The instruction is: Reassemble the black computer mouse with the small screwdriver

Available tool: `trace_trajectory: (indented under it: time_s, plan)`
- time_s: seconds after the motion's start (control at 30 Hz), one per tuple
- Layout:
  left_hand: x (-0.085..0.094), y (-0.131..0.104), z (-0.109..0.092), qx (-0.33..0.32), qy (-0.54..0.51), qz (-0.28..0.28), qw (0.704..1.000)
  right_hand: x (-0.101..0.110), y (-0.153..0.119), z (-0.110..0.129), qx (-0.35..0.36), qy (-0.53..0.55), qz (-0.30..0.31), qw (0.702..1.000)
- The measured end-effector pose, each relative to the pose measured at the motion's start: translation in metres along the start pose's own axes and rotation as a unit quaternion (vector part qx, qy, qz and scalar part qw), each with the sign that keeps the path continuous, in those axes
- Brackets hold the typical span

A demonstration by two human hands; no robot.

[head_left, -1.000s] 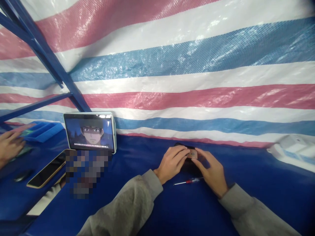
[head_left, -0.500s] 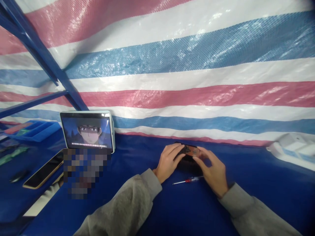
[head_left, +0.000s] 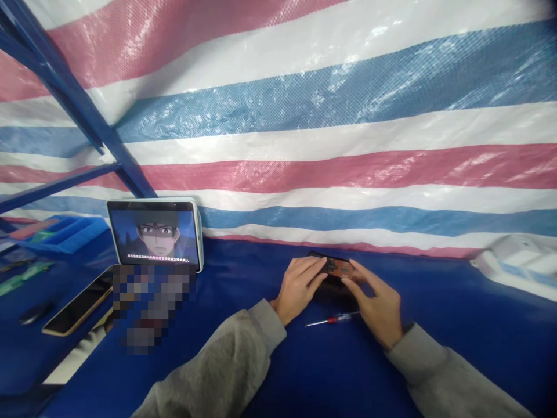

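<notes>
A small dark device with a copper-brown face (head_left: 341, 267) is held between both hands over the blue table (head_left: 304, 371). My left hand (head_left: 298, 285) has its fingers closed on the device's left end, covering part of it. On its right end, my right hand (head_left: 378, 299) grips with thumb and fingers. Just below the device lies a screwdriver (head_left: 335, 319) with a red and clear handle, its metal tip pointing left; the handle's end reaches close to my right hand.
A tablet (head_left: 154, 233) showing a cartoon stands at the left. Near it are a phone (head_left: 80, 302), a blue compartment tray (head_left: 69, 233) and a small dark object (head_left: 35, 313). A white object (head_left: 522, 261) sits at the far right. Behind hangs a striped sheet (head_left: 348, 168).
Both hands stay nearly where they were on the device, which has shifted very slightly between the fingers. The screwdriver has not moved.
</notes>
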State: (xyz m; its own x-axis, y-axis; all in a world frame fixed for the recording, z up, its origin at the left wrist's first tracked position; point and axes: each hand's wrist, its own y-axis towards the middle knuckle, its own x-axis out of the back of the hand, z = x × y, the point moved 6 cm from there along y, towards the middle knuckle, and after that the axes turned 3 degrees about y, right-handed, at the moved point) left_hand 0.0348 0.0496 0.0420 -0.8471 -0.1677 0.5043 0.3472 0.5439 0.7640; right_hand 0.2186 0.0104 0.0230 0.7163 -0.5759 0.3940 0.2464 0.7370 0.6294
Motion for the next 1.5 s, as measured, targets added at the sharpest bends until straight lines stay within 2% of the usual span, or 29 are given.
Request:
trace_trajectory:
  time_s: [0.3,0.83,1.1,1.5]
  plan:
    - [-0.0024,-0.0003,0.0025,0.019,0.017,0.031,0.999,0.0019,0.0014,0.0036,0.004,0.005,0.001,1.0]
    - [-0.0038,-0.0019,0.0051,0.037,0.006,0.044,0.998,0.0009,0.0021,0.0084,0.037,0.019,0.013,0.999]
    - [-0.0029,-0.0004,0.0041,0.036,0.0,0.043,0.998,0.0008,0.0018,0.0037,0.005,0.035,0.013,0.999]
    - [-0.0046,-0.0016,0.0047,0.033,-0.011,0.041,0.999,0.0012,0.0023,0.0036,-0.009,0.046,0.019,0.999]
